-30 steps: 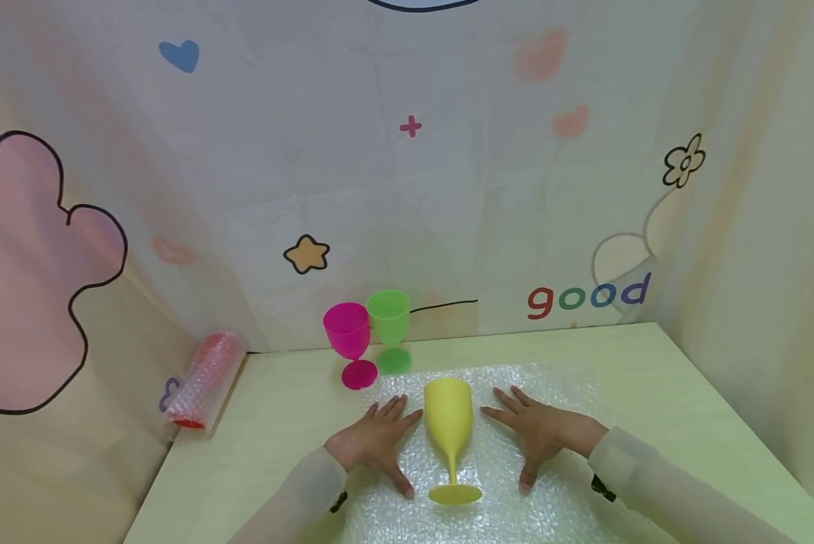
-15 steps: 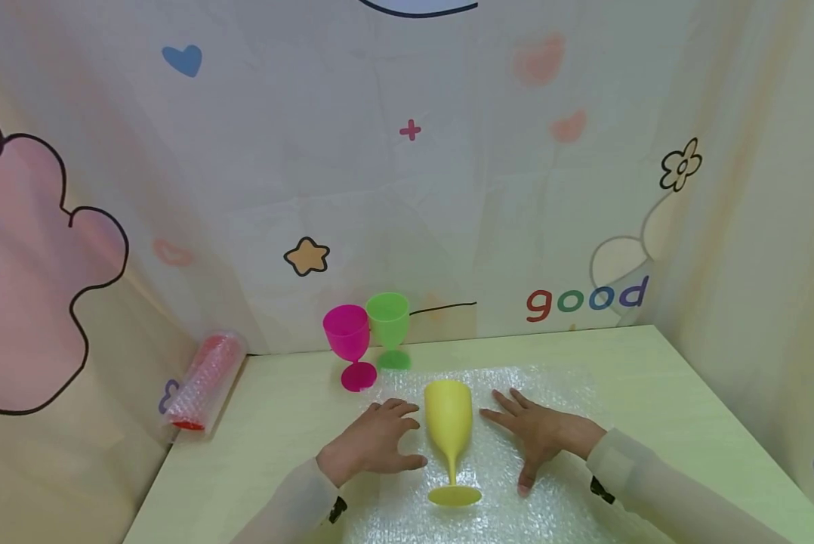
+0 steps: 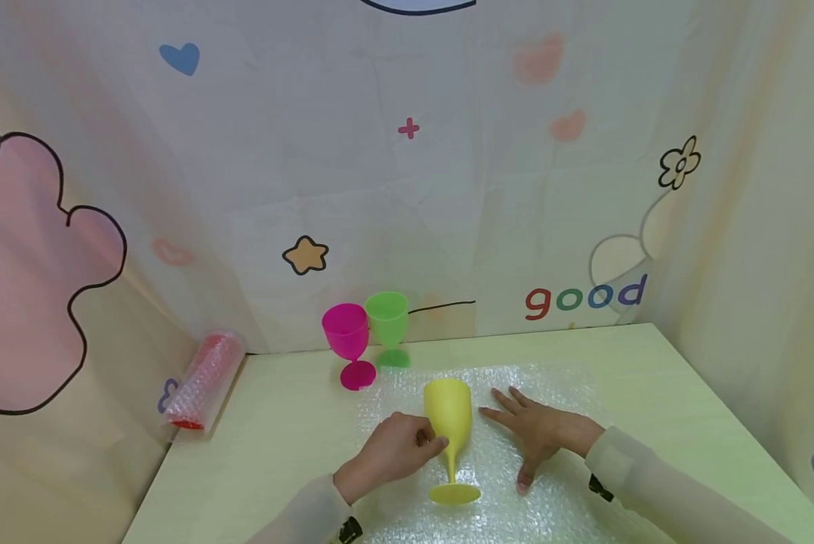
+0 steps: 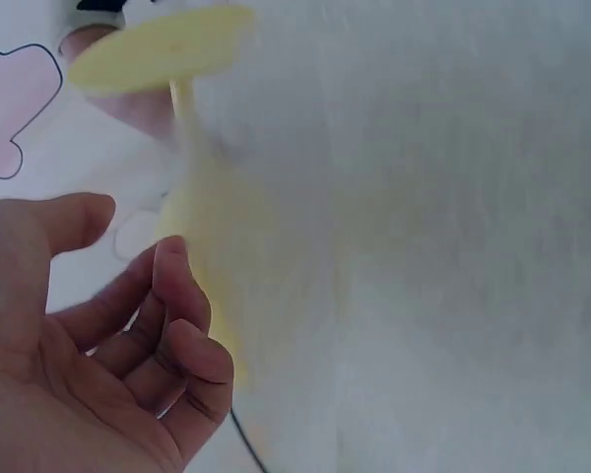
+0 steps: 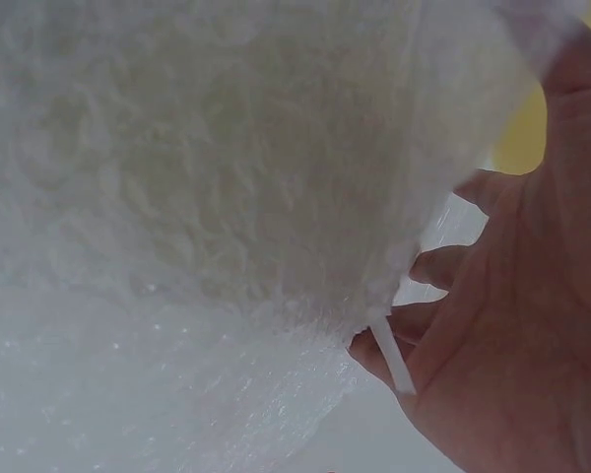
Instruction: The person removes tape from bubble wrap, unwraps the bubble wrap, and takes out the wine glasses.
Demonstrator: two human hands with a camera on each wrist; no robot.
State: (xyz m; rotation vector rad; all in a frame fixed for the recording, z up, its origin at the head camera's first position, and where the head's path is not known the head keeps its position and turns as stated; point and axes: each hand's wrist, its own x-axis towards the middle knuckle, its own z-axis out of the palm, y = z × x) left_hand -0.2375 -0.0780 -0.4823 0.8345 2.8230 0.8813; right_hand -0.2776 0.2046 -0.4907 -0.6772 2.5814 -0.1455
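Observation:
A yellow plastic goblet (image 3: pixel 448 408) lies on a sheet of bubble wrap (image 3: pixel 495 491), its bowl away from me and its foot nearer. My left hand (image 3: pixel 392 452) is at the goblet's left side, with bent fingers and the thumb by the lower bowl. In the left wrist view a gap shows between that hand's thumb and fingers (image 4: pixel 182 286), and the goblet (image 4: pixel 148 49) appears blurred beyond them. On the wrap to the right, my right hand (image 3: pixel 539 431) rests with spread fingers. Bubble wrap (image 5: pixel 177 197) fills much of the right wrist view, partly covering that hand's fingertips.
A pink goblet (image 3: pixel 346 332) and a green goblet (image 3: pixel 387 321) stand together at the table's back edge. A bubble-wrapped red bundle (image 3: pixel 210 378) lies at the left edge. A printed curtain (image 3: pixel 448 196) hangs behind the table (image 3: pixel 278 431).
My left hand has lifted from lying spread on the wrap, bent its fingers and moved right to the goblet. The right hand and the goblet have stayed in place.

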